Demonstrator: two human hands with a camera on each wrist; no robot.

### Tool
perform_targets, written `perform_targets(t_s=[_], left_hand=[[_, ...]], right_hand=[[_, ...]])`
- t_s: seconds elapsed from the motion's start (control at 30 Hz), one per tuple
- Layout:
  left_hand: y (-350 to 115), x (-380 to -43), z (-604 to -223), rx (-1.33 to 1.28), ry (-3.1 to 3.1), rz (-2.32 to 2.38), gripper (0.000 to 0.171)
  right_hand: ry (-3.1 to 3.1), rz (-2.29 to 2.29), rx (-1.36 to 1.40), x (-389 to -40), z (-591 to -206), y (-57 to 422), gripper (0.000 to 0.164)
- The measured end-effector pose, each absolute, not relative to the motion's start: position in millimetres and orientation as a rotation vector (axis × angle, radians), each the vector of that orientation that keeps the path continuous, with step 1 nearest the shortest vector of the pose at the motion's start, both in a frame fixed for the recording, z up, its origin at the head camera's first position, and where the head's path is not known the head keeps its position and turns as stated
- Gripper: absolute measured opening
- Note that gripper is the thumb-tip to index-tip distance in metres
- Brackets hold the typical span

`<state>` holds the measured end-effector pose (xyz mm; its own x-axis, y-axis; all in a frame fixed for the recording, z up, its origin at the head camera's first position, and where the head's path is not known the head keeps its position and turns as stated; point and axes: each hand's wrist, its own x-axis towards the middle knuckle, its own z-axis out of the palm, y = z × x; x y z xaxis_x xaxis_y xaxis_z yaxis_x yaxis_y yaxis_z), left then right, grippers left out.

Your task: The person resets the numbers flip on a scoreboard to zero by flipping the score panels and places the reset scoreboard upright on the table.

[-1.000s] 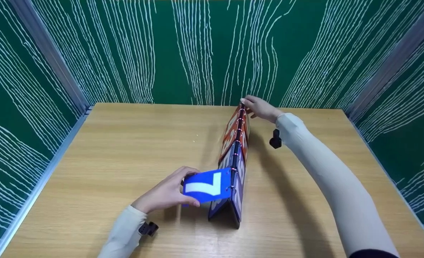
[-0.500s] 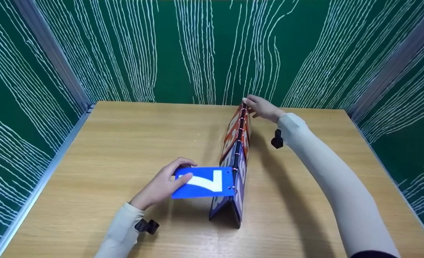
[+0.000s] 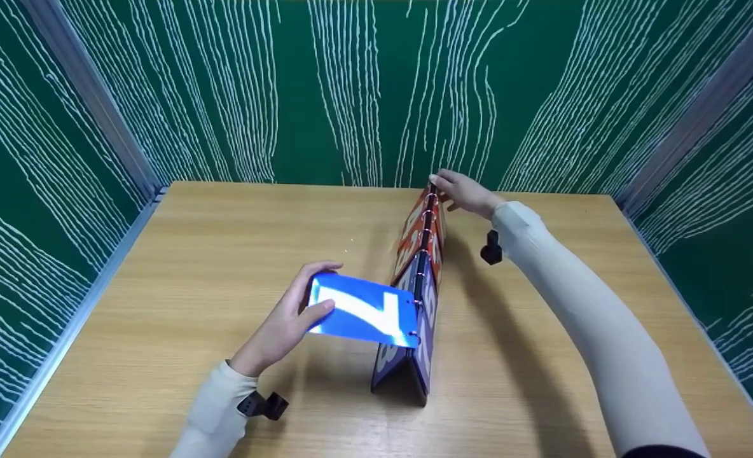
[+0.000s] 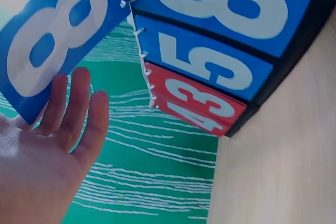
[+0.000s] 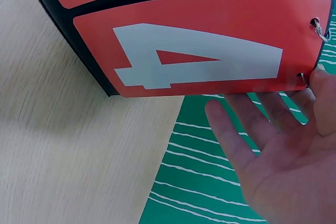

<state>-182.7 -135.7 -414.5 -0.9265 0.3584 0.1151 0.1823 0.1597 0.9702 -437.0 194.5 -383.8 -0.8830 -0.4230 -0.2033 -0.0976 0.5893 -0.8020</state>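
A flip scoreboard (image 3: 428, 280) stands like a tent on the table, its ridge running away from me, with red number cards at the far end and blue ones nearer. My left hand (image 3: 278, 327) pinches a blue number card (image 3: 360, 312) by its outer edge, thumb on the face with the 7, fingers underneath. The card is swung out to the left, still on its rings; in the left wrist view its underside (image 4: 58, 32) shows an 8. At the far end of the ridge, my right hand (image 3: 469, 193) holds the scoreboard's top corner, beside the red 4 card (image 5: 199, 59).
The wooden table (image 3: 224, 242) lies under everything. Green walls (image 3: 325, 95) with wavy white lines enclose it at the back and sides. A small black camera (image 3: 263, 405) sits on the left wrist, and another camera (image 3: 491, 248) on the right.
My left hand has shifted its thumb onto the card's face and raised its outer edge, so the card tilts upward more. The right hand stays at the scoreboard's far end.
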Motion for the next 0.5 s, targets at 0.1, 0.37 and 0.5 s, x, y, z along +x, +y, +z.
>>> perform_targets(t_s=[0.1, 0.37, 0.5], left_hand=[[-131.8, -179.8, -409.9, 0.561, 2.242, 1.922, 0.059], [-118.6, -172.3, -398.1, 0.592, 2.229, 1.976, 0.078], [-110.8, -170.0, -394.3, 0.612, 2.259, 1.943, 0.082]], right_hand=[[2.454, -1.204, -0.429, -441.2, -389.7, 196.7, 0.051], [2.452, -1.195, -0.424, -433.0, -380.3, 193.1, 0.047], [2.454, -1.200, -0.429, -438.1, -384.9, 194.2, 0.048]])
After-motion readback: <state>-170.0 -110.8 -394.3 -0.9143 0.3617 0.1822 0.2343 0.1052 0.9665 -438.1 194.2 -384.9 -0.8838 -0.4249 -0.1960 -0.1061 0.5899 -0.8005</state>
